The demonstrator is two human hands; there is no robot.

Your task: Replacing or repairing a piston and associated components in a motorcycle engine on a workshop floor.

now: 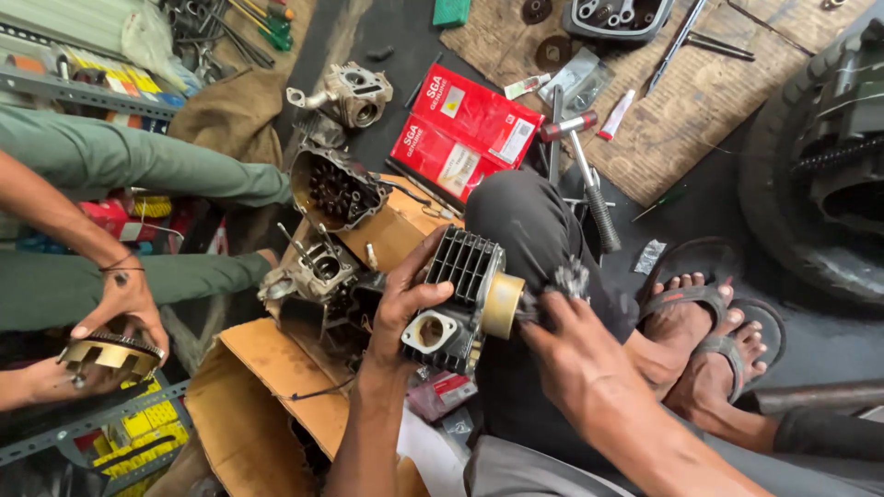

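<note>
Both hands work one finned cylinder block (460, 299): left hand (401, 299) fingers curled around it, right hand (575, 354) fingers pinching a rag (557, 281).

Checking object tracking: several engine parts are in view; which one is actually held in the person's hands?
The black finned cylinder block, gripped by the left hand; the other engine castings lie on cardboard.

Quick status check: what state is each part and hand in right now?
Finned cylinder block: held up, bore facing right.
Left hand: gripping the block.
Right hand: wiping the bore with a rag.
Crankcase: opened, on cardboard.
Red boxes: closed.
</note>
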